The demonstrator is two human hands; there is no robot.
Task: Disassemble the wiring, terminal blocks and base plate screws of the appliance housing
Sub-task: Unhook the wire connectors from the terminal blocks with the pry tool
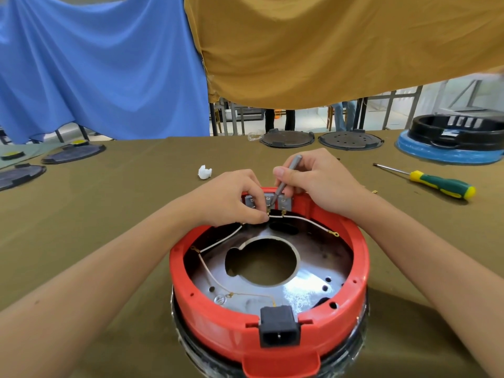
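Note:
A round red appliance housing [362, 257] lies upside down on the table in front of me, its shiny metal base plate [302, 287] with a large centre hole exposed. White wires [305, 220] run around the inside to grey terminal blocks [285, 204] at the far rim. My left hand [231, 197] pinches a white wire end next to the middle terminal. My right hand [319, 181] holds a thin grey screwdriver [286, 177] with its tip down at that terminal. A black power socket [278, 327] sits at the near rim.
A green and yellow screwdriver [436, 183] lies to the right, a small brass part [374, 191] near it. A crumpled white scrap [204, 172] lies beyond my left hand. Dark round lids [286, 138] and a black and blue housing [452, 140] line the far edge. Blue and mustard cloths hang behind.

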